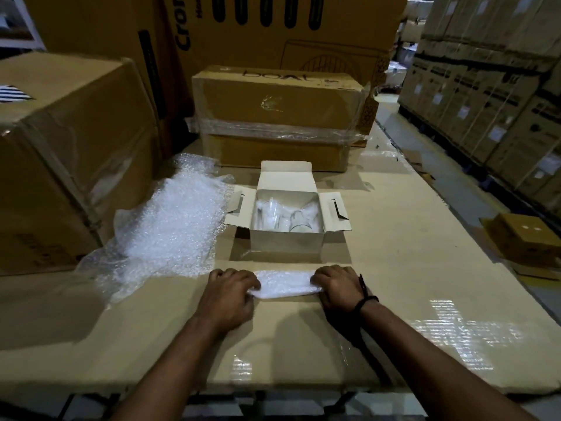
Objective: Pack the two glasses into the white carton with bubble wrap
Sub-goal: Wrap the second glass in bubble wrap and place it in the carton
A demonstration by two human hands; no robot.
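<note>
The white carton stands open near the middle of the cardboard-covered table, its flaps spread left, right and back. Inside it two clear glasses sit side by side, with bubble wrap around them; how they are wrapped is hard to tell.

Just in front of the carton, towards the near edge, a small folded piece of bubble wrap lies flat on the table. The left hand pinches its left end with curled fingers, and the right hand grips its right end the same way. A dark band circles the right wrist.

A large loose sheet of bubble wrap lies crumpled left of the carton, reaching the left edge, where it meets a big brown box. Behind the carton, at the far edge, sits a taped brown box. A small brown box sits beyond the right edge.
</note>
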